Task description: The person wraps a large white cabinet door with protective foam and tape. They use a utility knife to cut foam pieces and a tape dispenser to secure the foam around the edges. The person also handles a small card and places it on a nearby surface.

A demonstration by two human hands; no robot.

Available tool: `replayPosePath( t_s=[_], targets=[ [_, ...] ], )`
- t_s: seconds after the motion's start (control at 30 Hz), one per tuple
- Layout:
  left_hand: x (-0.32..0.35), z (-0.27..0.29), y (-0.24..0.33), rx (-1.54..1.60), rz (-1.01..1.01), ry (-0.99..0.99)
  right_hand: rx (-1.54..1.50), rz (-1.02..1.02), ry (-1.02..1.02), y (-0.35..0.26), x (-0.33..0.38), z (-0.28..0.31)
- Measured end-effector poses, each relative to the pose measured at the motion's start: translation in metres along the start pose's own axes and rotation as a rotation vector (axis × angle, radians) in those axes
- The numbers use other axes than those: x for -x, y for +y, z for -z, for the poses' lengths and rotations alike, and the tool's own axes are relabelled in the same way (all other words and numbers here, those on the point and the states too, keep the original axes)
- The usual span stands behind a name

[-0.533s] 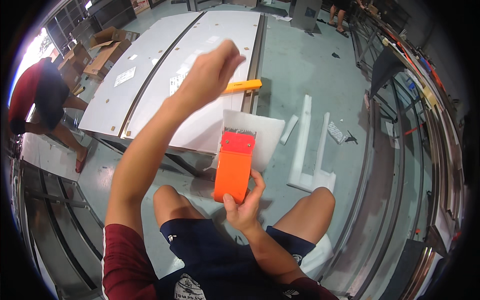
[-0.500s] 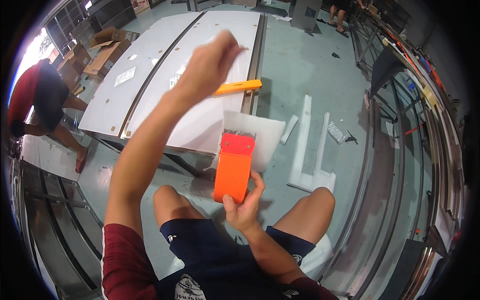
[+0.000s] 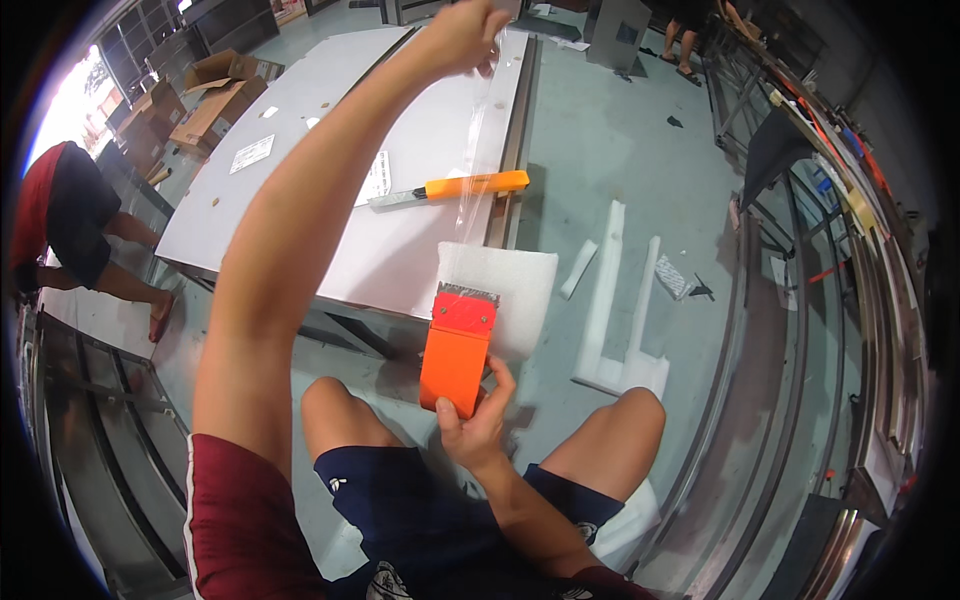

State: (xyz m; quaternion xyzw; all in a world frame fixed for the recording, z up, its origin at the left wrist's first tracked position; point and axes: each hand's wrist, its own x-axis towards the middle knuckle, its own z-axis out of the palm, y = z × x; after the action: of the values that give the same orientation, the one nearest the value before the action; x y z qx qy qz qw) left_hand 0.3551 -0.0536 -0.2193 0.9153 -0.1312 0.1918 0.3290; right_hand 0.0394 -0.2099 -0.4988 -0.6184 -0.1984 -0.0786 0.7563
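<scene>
Two hands busy: your right hand (image 3: 478,425) grips the orange tape dispenser (image 3: 456,352), your left hand (image 3: 462,32) pinches the clear tape (image 3: 472,190) stretched upward. Judging by that, cutting it comes next.

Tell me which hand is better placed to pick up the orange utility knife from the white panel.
Left, probably. The left hand is stretched out over the white panel beyond the orange utility knife, pinching clear tape; the right hand grips the orange tape dispenser near the lap.

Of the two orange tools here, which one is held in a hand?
The wide orange tape dispenser, gripped from below by the right hand. The slim orange utility knife lies untouched on the white panel.
</scene>
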Motion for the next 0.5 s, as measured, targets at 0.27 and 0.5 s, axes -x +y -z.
replayPosePath(
  t_s=[0.27,0.5],
  targets=[
    [0.004,-0.044,-0.050,0.844,0.303,0.030,0.083,-0.006,-0.014,-0.005,-0.004,0.003],
    [-0.013,-0.038,-0.053,0.245,0.003,-0.080,0.023,-0.060,-0.013,-0.014,-0.004,0.000]
  ],
)
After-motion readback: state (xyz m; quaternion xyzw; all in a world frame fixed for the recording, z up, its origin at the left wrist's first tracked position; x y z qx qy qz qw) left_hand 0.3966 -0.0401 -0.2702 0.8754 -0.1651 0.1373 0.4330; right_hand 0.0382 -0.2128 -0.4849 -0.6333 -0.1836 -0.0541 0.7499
